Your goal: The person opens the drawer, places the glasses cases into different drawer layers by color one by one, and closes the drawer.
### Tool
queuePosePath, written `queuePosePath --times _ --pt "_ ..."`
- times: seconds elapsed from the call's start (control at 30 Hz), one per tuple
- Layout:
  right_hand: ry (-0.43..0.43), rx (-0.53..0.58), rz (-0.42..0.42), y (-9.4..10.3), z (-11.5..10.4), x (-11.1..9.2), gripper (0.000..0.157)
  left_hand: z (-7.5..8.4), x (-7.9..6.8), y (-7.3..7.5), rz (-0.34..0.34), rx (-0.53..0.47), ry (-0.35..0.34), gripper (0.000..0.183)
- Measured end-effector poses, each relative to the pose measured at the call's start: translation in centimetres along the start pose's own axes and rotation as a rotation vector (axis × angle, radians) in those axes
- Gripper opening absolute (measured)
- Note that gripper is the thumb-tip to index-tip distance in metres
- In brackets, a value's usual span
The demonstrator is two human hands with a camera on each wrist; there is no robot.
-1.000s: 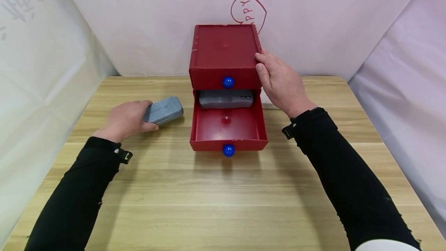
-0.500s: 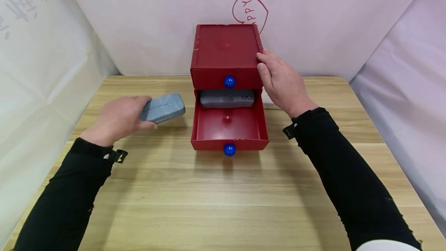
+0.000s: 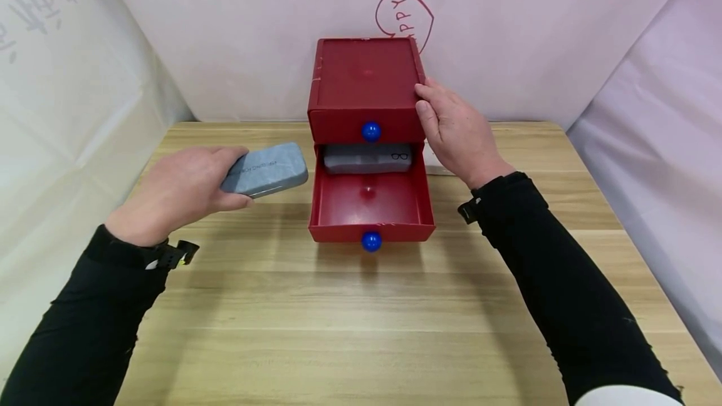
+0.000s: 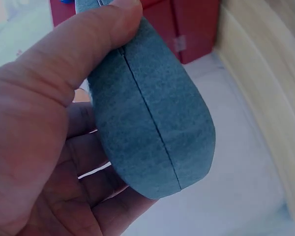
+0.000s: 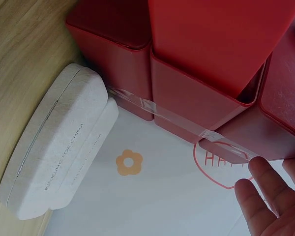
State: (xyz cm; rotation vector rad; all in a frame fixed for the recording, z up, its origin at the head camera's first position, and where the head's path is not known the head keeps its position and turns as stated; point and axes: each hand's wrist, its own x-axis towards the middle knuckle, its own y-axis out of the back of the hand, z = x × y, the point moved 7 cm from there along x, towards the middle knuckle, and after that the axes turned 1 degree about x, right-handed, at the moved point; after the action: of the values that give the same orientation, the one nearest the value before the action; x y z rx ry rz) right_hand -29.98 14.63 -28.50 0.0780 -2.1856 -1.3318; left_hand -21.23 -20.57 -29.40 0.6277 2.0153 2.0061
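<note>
My left hand (image 3: 180, 183) holds a blue-grey glasses case (image 3: 269, 170) above the table, left of the red drawer unit (image 3: 366, 77). In the left wrist view the thumb lies on one side of the case (image 4: 155, 118), the fingers behind it. The lower drawer (image 3: 369, 208) is pulled out. A grey glasses case (image 3: 363, 160) with a glasses symbol lies at its back. My right hand (image 3: 459, 133) rests against the unit's upper right edge, fingers extended. White glasses cases (image 5: 59, 147) stand beside the unit in the right wrist view, mostly hidden in the head view.
Blue round knobs (image 3: 371, 242) sit on both drawer fronts. The upper drawer (image 3: 338, 127) is closed. A wooden table (image 3: 316, 324) carries everything, with a printed white cloth (image 3: 225, 49) behind it. Clear tape (image 5: 177, 118) runs along the unit.
My left hand has raised the blue-grey glasses case off the table and brought it slightly right, closer to the drawer. The right hand stays on the unit.
</note>
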Motion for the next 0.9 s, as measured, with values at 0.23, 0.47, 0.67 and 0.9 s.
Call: queuePosePath --times 0.23,0.47,0.67,0.9 --pt "-0.001 0.001 -0.004 0.0 0.1 0.0 0.058 2.0 0.2 1.9 0.038 0.012 -0.053 0.075" --pt "0.008 -0.005 0.005 -0.1 0.1 0.1 0.058 4.6 0.9 3.1 0.047 -0.003 -0.103 0.074" --pt "0.009 -0.008 0.008 -0.1 0.1 0.0 0.058 6.4 1.9 3.6 0.041 -0.015 -0.141 0.077" --pt "0.006 -0.007 0.004 0.0 0.1 0.0 0.058 8.6 3.3 3.5 0.057 -0.030 -0.202 0.079"
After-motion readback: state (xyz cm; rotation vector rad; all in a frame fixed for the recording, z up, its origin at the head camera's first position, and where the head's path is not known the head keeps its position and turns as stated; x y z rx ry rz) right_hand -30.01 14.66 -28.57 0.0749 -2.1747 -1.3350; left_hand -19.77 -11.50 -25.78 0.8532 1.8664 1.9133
